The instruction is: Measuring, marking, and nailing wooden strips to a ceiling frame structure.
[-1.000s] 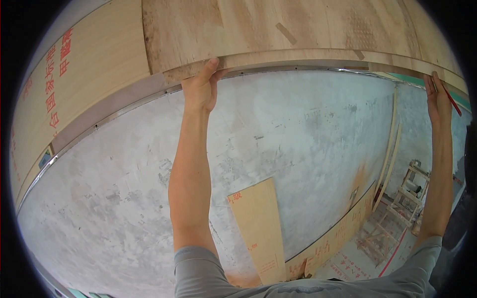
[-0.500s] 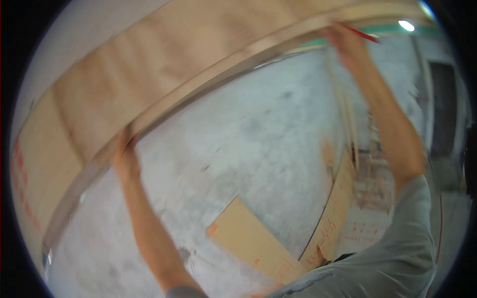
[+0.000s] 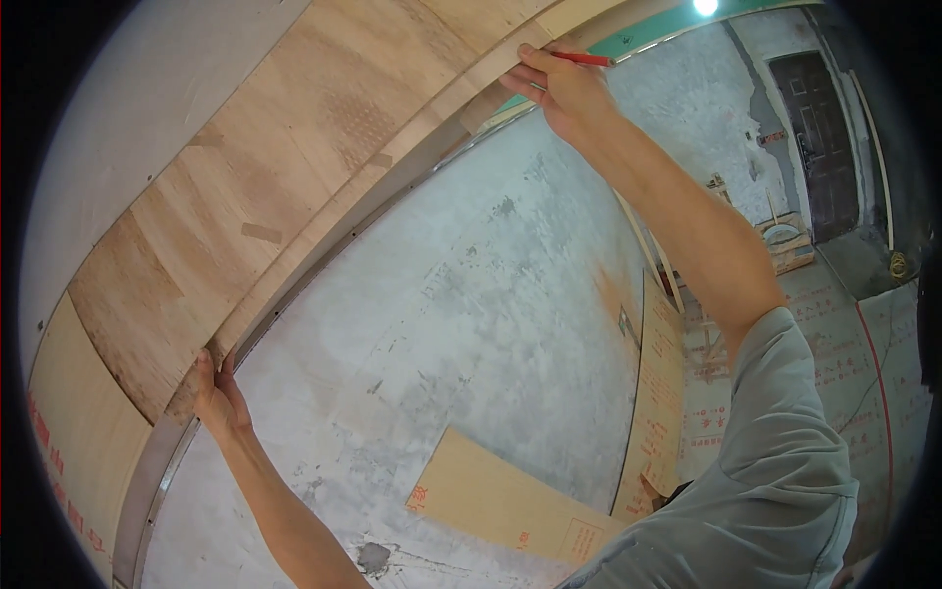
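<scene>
Overhead, a plywood panel [image 3: 324,128] spans the upper left, with a narrow wooden strip [image 3: 319,228] along its lower edge. At the strip's near end my left hand [image 3: 226,401] pinches the edge, thumb on the front face and fingers curled behind. Farther along, my right hand [image 3: 569,90] is raised to the same edge. A red pencil [image 3: 587,59] lies between its thumb and index finger, pointing right. The other fingers of that hand reach beneath the strip, and their tips are partly hidden.
A grey, patchy wall [image 3: 471,294] fills the middle. Tan boards [image 3: 500,491] stand low in front, another board [image 3: 655,393] to their right. Printed sheeting [image 3: 756,373] covers the floor. At the far right are a dark door [image 3: 819,137] and a bright light [image 3: 706,7].
The view has turned, so the panel and both hands sit farther left in it, and the blur is gone. Both hands stay at the strip, and the pencil remains in my right hand.
</scene>
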`<state>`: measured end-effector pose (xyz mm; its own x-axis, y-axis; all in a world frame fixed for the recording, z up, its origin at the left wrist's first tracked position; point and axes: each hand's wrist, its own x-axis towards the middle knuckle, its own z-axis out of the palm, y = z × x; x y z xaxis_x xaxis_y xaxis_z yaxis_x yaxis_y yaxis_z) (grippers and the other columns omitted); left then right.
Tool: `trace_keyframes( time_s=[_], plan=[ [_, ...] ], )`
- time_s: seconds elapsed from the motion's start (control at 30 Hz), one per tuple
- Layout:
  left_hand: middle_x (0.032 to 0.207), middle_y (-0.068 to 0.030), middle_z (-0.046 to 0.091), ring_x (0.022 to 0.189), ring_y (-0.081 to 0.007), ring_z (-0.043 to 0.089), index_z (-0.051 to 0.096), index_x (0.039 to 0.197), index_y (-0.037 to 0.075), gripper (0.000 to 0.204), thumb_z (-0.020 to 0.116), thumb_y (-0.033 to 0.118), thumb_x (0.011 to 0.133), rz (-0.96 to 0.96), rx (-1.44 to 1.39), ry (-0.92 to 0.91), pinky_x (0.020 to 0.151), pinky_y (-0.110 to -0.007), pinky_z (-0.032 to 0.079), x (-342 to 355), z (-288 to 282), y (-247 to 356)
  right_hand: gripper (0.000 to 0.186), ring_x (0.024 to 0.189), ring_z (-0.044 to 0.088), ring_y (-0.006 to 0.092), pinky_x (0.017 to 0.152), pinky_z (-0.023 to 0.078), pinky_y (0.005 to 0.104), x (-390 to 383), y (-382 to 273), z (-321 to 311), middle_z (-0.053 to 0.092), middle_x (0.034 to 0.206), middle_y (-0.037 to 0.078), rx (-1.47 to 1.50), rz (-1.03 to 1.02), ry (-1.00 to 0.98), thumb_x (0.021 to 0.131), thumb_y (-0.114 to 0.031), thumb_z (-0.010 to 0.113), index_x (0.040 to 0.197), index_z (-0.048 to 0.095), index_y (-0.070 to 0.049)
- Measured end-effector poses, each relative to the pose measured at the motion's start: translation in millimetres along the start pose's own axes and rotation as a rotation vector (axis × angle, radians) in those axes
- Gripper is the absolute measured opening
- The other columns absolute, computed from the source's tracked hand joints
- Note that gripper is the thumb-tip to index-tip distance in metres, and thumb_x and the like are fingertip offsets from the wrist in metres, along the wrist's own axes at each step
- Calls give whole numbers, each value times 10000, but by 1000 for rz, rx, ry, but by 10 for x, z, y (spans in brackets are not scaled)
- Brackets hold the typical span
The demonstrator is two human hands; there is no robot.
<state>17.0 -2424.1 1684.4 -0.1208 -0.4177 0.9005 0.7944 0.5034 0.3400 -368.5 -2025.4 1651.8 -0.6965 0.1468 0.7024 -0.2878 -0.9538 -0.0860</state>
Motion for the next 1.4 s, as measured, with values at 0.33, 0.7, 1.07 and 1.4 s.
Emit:
trace_keyframes(
  time_s=[0.33, 0.7, 1.07, 1.4],
  plan=[
    [1246, -138, 595, 1160, -244, 595, 503, 1286, -82, 484, 739, 72, 893, -29, 13, 22, 999, -422, 560, 27, -11, -47, 124, 931, 644, 260, 881, 609, 427, 32, -35, -49, 618, 1026, 134, -64, -13, -10, 916, 21, 641, 1021, 583, 52],
    [1290, -117, 591, 1153, -220, 602, 516, 1292, -73, 462, 724, 51, 899, -49, 3, 50, 995, -427, 552, 86, -175, -62, 151, 993, 654, 266, 952, 581, 443, 90, 27, 5, 636, 1044, 138, -84, 17, -30, 925, 15, 642, 1064, 592, 48],
    [1331, -113, 563, 1227, -264, 553, 479, 1373, -2, 510, 657, -69, 900, 65, 83, 23, 1067, -510, 497, -48, 100, 36, 182, 1042, 647, 286, 1028, 548, 453, 400, 51, -409, 643, 1086, 139, -105, 20, -87, 936, 16, 634, 1112, 602, 49],
    [1236, -135, 639, 1142, -255, 618, 591, 1248, -58, 323, 635, 31, 941, -12, 44, 31, 1010, -446, 533, 108, -197, -10, 134, 1203, 540, 312, 1195, 252, 487, 318, 130, -235, 646, 1169, 58, -30, 130, -140, 1006, -210, 590, 1099, 604, -114]
  ],
)
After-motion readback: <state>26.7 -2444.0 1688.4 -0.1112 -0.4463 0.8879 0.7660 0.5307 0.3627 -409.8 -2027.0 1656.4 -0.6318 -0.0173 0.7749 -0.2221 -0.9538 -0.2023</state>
